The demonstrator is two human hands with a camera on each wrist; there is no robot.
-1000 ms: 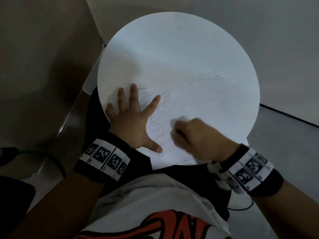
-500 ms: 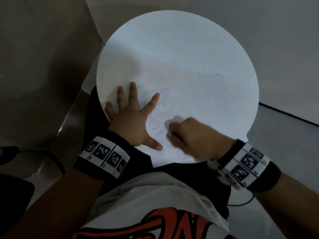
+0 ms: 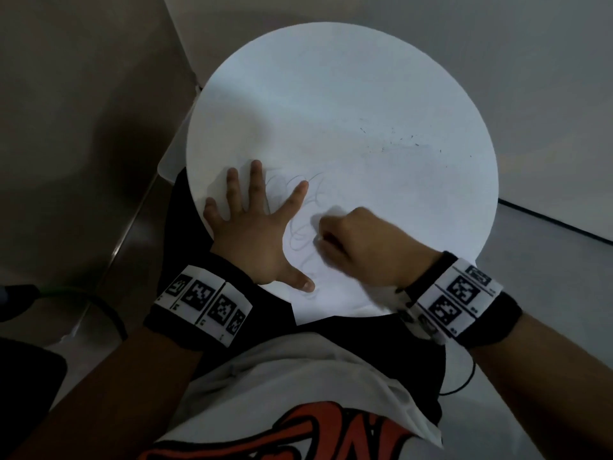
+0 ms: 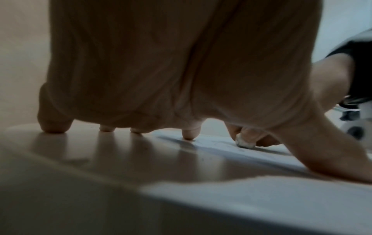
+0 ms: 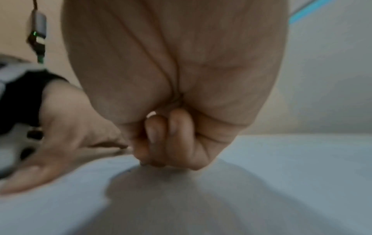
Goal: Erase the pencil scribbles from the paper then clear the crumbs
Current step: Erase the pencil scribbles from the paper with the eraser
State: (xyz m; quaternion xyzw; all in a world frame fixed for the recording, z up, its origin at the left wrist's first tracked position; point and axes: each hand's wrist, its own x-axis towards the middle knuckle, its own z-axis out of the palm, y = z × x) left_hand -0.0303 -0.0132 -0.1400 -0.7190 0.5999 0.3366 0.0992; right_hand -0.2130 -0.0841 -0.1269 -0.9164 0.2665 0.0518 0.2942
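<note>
A white sheet of paper (image 3: 381, 200) lies on a round white table (image 3: 298, 78). Faint pencil scribbles (image 3: 300, 234) loop between my two hands. My left hand (image 3: 255, 224) is spread flat, fingers straight, pressing the paper's left side. My right hand (image 3: 351, 237) is curled round a small white eraser (image 4: 244, 143), whose tip touches the paper over the scribbles. In the right wrist view the curled fingers (image 5: 161, 138) hide the eraser. Dark eraser crumbs (image 3: 398, 141) lie scattered on the paper farther right.
The table's near edge (image 3: 331, 318) sits over my lap in black shorts. A grey floor and wall surround the table. A dark cable (image 3: 99, 303) curves on the floor at the left.
My right hand has shifted slightly left and away along the scribbles while rubbing. The left hand stays planted on the paper.
</note>
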